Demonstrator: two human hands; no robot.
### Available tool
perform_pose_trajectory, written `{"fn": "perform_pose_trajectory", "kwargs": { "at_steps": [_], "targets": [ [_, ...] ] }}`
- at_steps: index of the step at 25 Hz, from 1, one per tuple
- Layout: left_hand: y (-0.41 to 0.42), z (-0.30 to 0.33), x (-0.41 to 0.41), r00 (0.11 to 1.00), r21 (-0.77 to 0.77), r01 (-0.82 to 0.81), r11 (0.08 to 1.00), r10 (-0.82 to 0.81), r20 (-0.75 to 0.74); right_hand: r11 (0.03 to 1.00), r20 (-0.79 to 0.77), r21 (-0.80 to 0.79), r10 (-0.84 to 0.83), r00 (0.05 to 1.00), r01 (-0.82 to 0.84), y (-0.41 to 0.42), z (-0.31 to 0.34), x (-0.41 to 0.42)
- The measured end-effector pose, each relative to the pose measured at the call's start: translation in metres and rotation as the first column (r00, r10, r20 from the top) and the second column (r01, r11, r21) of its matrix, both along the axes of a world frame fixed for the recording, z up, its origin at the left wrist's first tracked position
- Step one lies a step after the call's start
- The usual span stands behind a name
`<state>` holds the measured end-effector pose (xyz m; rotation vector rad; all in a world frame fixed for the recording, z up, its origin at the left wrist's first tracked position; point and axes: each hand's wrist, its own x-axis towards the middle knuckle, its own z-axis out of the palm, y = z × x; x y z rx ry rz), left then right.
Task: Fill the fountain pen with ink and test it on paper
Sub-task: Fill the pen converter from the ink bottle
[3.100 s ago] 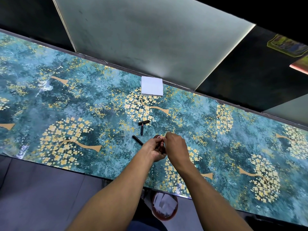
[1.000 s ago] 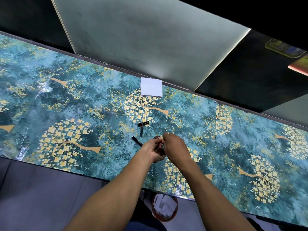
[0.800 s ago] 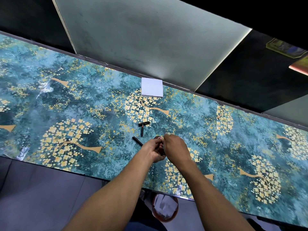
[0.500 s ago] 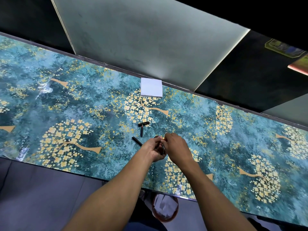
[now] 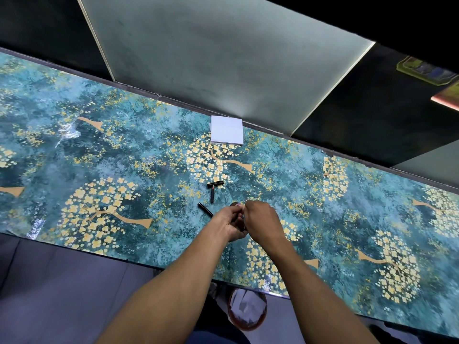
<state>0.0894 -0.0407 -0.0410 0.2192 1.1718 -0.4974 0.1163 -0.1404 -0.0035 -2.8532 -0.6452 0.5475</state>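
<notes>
My left hand and my right hand meet over the patterned table, fingers closed around a small dark object. It looks like an ink bottle, but the hands hide most of it. My right fingertips pinch at its top. A thin black pen part lies just left of my left hand. Two more black pen pieces lie farther back: a short one with a gold band and a slim one pointing toward me. A white paper pad sits at the table's far edge.
The table has a teal cover with golden trees and runs wide to both sides. A pale frosted panel stands behind the far edge. Below the near edge, a round brown bin holds crumpled paper.
Both hands stay together on the small object, with only slight finger shifts. The pen pieces and the paper pad have not moved.
</notes>
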Motion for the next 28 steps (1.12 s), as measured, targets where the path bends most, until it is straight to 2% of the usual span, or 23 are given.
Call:
{"fn": "perform_pose_trajectory", "kwargs": {
  "at_steps": [4,6,10,14,22,28],
  "targets": [
    [0.0001,-0.0001,0.0006,1.000,0.003,-0.006,1.000,0.006,-0.007,0.999,0.007,0.001,-0.047,0.999,0.047,-0.0013,-0.0030,-0.0013],
    [0.0005,-0.0018,0.0004,1.000,-0.001,-0.009,1.000,0.009,-0.013,1.000,0.047,0.026,-0.003,0.999,0.002,-0.0041,-0.0033,-0.0014],
    [0.0008,-0.0050,-0.0005,1.000,-0.027,-0.014,1.000,0.013,-0.018,0.992,0.033,0.043,0.114,0.993,-0.116,-0.0061,0.0006,0.0023],
    [0.0006,-0.0071,0.0000,1.000,0.002,0.029,1.000,-0.029,0.003,0.989,0.090,0.005,0.149,0.985,-0.150,-0.0044,0.0001,-0.0003],
    [-0.0002,-0.0020,0.0011,0.999,0.027,0.052,0.998,-0.052,0.007,0.993,0.159,-0.072,0.101,0.982,-0.090,-0.0012,-0.0042,-0.0026],
    [0.0010,-0.0021,0.0034,0.999,0.020,0.033,0.999,-0.033,-0.015,0.994,0.116,-0.024,0.113,0.987,-0.111,-0.0023,0.0008,-0.0005]
  ]
}}
